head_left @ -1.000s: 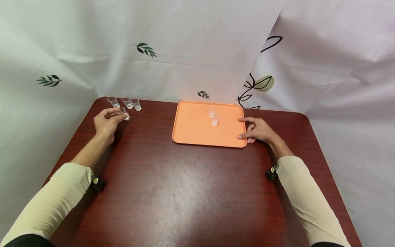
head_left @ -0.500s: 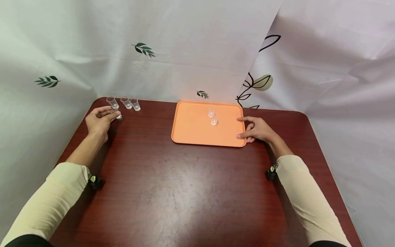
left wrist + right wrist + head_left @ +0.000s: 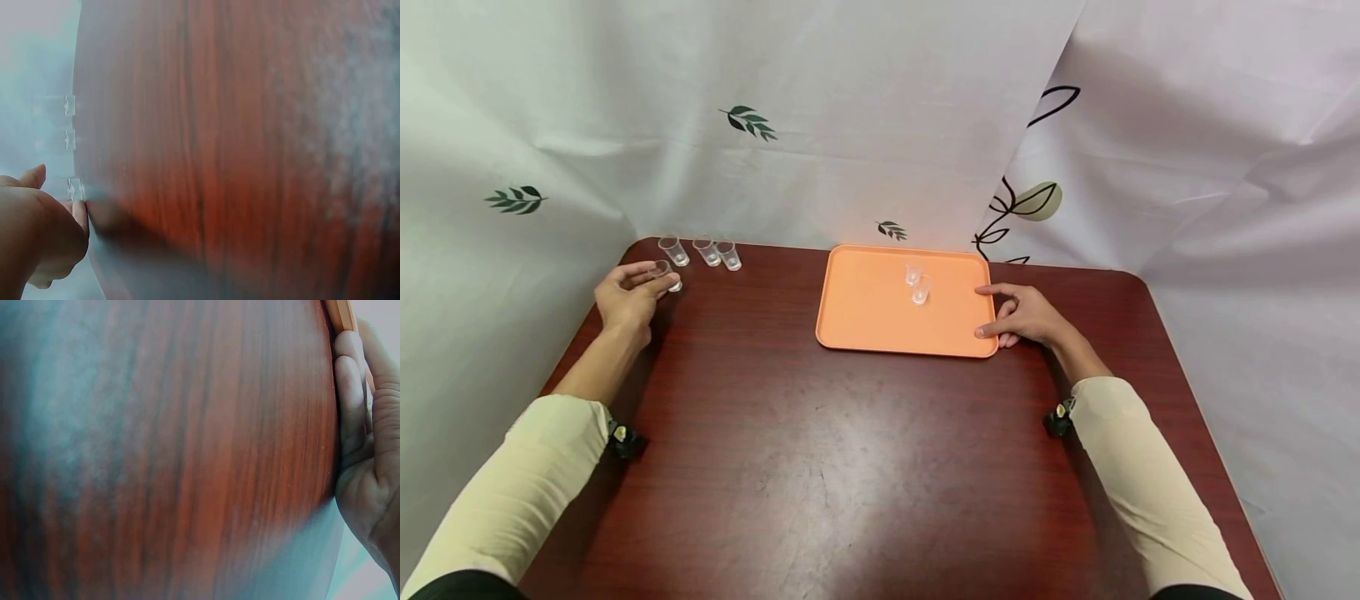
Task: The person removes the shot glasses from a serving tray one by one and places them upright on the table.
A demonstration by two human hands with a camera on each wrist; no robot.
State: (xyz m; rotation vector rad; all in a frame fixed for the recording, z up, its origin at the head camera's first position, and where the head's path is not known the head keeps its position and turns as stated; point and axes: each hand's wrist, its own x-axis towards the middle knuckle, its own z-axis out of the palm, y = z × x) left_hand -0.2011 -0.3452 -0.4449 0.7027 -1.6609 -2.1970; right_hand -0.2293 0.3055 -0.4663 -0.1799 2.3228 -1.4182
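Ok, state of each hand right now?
Left hand: closed, pinching a small transparent tapered cup.
Right hand: closed, gripping the orange rectangular tray by its edge.

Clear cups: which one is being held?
The cup just in front of the row of three, pinched by the left hand; no other cup is held.

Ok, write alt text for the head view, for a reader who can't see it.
A person's left hand holds a small clear cup near three others at the far left of a dark red table. The right hand grips the right edge of an orange tray bearing two more clear cups.
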